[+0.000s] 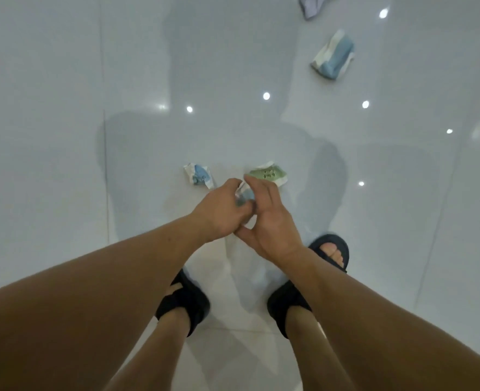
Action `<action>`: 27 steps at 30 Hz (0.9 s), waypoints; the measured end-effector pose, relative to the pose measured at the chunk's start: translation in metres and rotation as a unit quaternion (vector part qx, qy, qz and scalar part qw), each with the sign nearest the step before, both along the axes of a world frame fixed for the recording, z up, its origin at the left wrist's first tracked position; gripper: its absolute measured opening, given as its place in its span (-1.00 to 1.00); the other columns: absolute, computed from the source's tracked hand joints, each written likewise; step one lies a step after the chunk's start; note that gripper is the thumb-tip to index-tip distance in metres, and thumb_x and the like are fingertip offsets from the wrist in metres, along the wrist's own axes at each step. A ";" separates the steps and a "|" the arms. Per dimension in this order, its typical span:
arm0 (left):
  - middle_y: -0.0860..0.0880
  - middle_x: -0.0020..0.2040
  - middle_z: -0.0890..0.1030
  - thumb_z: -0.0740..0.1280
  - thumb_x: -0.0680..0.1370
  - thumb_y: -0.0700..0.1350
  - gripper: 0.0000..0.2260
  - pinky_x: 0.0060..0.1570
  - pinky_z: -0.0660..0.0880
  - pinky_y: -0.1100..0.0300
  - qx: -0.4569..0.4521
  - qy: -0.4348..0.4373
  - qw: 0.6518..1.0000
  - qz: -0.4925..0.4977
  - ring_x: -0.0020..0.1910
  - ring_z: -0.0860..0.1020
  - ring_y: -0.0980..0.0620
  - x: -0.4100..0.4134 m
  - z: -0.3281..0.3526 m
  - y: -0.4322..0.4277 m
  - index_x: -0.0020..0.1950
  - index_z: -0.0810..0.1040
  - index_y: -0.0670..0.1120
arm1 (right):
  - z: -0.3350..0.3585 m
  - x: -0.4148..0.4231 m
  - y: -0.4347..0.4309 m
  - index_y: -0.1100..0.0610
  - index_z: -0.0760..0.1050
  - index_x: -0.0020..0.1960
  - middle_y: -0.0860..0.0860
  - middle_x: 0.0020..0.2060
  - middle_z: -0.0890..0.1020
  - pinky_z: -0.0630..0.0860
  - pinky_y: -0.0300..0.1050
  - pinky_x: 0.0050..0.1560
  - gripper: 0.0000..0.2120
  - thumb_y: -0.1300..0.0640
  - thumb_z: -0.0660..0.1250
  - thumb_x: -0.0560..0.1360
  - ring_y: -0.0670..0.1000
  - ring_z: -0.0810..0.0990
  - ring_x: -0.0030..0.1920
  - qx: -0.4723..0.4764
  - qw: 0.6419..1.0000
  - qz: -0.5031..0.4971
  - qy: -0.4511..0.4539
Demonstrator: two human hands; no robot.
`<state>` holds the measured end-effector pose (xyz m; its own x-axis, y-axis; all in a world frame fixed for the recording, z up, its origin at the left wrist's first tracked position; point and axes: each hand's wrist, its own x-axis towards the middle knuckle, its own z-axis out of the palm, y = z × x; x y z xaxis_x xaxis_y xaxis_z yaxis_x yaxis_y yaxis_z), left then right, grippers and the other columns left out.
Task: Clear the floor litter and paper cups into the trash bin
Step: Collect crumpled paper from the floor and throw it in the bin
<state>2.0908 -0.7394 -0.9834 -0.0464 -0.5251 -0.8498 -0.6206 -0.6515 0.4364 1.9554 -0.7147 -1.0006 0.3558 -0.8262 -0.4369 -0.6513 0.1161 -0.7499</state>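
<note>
Litter in hand: one crushed paper cup, white with a blue patch, sits between both hands above the floor. Left hand grips it with curled fingers. Right hand is cupped against its other side, forefinger bent over the top edge and thumb beneath; both hands are judged to be grasping it, though the palm sides are hidden.

Handling, as judged: thin paper, very light, already collapsed, so not fragile and safe to squeeze smaller. It gives no firm edge; a full-fingered grasp round the body should serve better than a pinch on a torn flap, which could rip.

Remaining litter: a blue crushed cup lies just beyond the left hand, and a green crushed cup just beyond the right hand, near each other but apart. A larger blue cup lies well beyond the right hand, and a pale scrap farther still, cut off by the frame edge. All look equally light and flattened.

Surface: glossy pale floor tiles, reflecting ceiling lights. Paper will likely slide on it if nudged, so each piece is best pressed down and closed on from above. Black sandals stand below the hands.

Trash bin: not in view.
</note>
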 end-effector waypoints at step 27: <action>0.00 -0.20 0.53 0.28 0.50 0.00 -0.86 -0.38 0.33 0.21 -0.066 -0.072 0.990 0.106 -0.29 0.48 0.08 0.080 0.080 0.003 -0.04 0.42 -0.04 | 0.072 0.039 -0.076 -0.02 0.25 0.40 0.05 0.18 0.41 0.55 -0.05 -0.15 -0.30 -0.06 0.45 0.33 0.09 0.52 0.01 -0.076 0.976 0.105 0.172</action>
<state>2.1710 -0.7362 -0.9034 0.1935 -0.6163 -0.7634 -0.5379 -0.7174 0.4428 1.9947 -0.7906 -0.9285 0.3789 -0.8153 -0.4378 -0.8649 -0.1438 -0.4808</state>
